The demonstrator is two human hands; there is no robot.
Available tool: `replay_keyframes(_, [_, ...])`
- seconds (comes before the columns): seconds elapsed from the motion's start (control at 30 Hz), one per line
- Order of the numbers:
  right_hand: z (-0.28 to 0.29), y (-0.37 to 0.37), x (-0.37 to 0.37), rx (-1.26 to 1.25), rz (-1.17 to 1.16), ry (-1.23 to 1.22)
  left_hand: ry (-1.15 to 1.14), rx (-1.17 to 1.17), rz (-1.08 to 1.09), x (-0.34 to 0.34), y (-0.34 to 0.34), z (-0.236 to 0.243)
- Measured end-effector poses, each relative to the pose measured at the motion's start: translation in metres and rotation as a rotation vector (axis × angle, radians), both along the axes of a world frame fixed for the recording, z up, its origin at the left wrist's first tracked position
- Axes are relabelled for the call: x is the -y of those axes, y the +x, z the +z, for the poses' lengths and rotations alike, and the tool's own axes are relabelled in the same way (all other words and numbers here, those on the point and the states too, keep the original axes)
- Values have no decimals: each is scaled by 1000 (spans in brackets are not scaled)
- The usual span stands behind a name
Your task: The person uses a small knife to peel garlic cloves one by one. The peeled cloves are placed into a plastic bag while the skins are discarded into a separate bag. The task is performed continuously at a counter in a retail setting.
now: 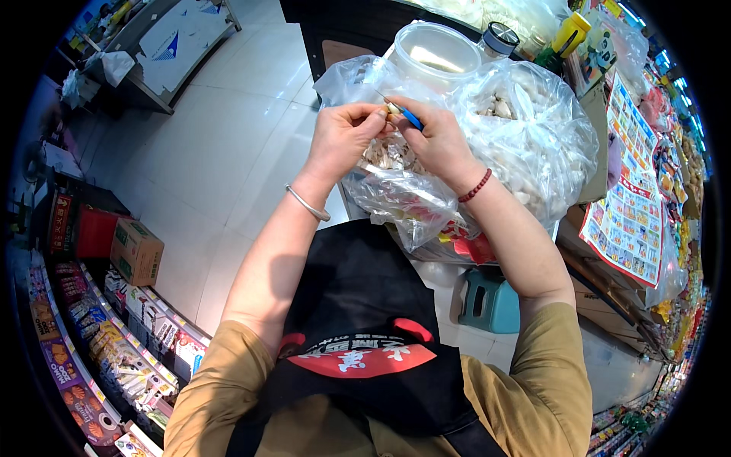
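Note:
My left hand (346, 141) pinches a small pale garlic clove (393, 109) between thumb and fingertips. Close against it, my right hand (438, 141) grips a small knife with a blue handle (412, 118); its thin blade points up and left beside the clove. Both hands are held above an open clear plastic bag (403, 202) with pale, papery garlic skins (392, 154) inside. To the right sits a large, full clear bag (533, 145), with whitish garlic showing dimly through its plastic. Beyond my hands stands a round translucent tub (438, 49); what it holds is hard to make out.
A dark-lidded jar (499, 38) and a yellow-topped bottle (571, 34) stand behind the bags. Printed leaflets (628, 206) hang at the right. Under the work surface is a teal stool (491, 303). Snack shelves (122, 343) and a cardboard box (137, 251) line the left.

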State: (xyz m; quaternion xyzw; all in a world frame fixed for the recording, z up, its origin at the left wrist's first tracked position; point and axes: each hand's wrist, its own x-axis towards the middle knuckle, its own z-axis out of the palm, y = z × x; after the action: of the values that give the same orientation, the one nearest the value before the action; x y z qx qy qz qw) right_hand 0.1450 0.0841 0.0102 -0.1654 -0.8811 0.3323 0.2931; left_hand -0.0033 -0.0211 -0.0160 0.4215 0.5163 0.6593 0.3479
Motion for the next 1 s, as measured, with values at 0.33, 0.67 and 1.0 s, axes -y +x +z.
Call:
replay_keyframes(0.33, [-3,-6,-7,-282,97,-464,-26,-93,193,0,13,3])
replay_keyframes(0.67, [-7,-6,-9,-176,82,-442,80,-166,188,-4,13,2])
replay_keyframes(1.0, [-9,-5,-6,-68,98,-302,-42,-45,62,1,6,3])
